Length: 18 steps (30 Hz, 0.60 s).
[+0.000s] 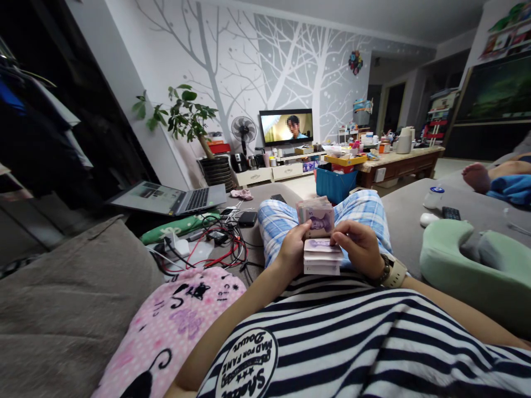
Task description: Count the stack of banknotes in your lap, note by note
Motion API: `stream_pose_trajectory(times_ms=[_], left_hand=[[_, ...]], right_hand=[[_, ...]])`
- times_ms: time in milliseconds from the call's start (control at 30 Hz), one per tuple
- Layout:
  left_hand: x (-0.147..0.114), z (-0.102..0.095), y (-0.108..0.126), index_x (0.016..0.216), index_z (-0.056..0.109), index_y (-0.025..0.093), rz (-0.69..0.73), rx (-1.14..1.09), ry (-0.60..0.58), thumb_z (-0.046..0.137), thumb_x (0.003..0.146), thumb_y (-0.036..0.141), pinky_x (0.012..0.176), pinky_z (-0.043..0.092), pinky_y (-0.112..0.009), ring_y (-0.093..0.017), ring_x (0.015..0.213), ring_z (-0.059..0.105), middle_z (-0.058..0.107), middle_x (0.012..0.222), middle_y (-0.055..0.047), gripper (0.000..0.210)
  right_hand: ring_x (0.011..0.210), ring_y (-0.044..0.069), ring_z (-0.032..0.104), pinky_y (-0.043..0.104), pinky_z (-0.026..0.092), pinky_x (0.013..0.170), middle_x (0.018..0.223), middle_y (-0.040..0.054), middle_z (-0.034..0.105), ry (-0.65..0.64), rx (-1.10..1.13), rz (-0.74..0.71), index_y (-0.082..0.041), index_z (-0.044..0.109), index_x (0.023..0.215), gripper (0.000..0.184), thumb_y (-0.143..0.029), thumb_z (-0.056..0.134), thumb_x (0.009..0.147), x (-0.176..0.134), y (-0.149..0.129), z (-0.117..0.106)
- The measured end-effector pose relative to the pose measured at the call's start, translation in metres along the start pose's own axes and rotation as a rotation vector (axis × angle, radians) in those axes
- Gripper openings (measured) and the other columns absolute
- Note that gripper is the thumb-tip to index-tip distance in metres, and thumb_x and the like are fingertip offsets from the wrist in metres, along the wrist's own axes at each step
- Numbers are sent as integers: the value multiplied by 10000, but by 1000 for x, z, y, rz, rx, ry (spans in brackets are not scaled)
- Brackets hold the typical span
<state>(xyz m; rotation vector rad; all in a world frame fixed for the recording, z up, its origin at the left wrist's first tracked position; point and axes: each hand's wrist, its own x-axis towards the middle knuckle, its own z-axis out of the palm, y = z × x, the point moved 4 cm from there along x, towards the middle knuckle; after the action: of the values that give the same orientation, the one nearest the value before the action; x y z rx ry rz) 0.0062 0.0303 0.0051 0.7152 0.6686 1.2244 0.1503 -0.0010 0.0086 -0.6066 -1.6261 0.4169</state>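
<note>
A stack of banknotes (317,216) is gripped in my left hand (295,243), thumb on its front face. Purple notes with a portrait lie on top, and the stack is bent, so its lower part (321,260) folds down toward me in fanned layers. My right hand (360,246) is at the right side of the bend, its thumb and index finger pinched at the edge of a note. A bracelet and a pale watch (395,271) circle the right wrist. Both hands rest above my lap in blue checked trousers (274,221).
Left of me are an open laptop (161,199), tangled cables (224,237) and a pink cushion (194,315). A green neck pillow (446,254), white mouse (429,220) and remote (451,213) lie at right. Another person's foot (476,177) shows beyond. Ahead stand a blue bin (336,183) and cluttered table (398,160).
</note>
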Motion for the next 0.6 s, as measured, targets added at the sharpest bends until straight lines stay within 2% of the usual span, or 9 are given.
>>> stream_pose_trajectory(times_ms=[133,233,400,600], left_hand=[[0,-2,-1,941,736,83,-32,31,-45,615,873,149,723,598,-329,-248,751,758,768,733,-91,154],[1,-1,-2,1010,720,92,-33,22,-93,689,821,166,747,604,-357,-253,748,758,777,787,-92,205],[0,-3,-1,930,715,89,15,66,-104,684,768,121,697,585,-334,-231,660,732,761,740,-97,168],[-1,-2,0,858,712,99,29,90,-103,635,764,78,616,541,-298,-182,539,667,748,696,-86,123]], right_hand=[[573,146,470,292,385,554,594,-18,560,170,-74,57,-219,609,708,273,-405,692,890,2,7,-4],[556,130,408,284,350,536,573,-37,492,252,-95,116,-218,549,655,357,-452,715,867,5,13,-8],[539,126,424,278,356,526,551,-38,495,229,-44,210,-216,520,626,448,-555,663,881,10,22,-7],[536,133,461,279,380,538,543,-26,521,183,-13,211,-215,535,602,465,-560,633,899,10,25,-4]])
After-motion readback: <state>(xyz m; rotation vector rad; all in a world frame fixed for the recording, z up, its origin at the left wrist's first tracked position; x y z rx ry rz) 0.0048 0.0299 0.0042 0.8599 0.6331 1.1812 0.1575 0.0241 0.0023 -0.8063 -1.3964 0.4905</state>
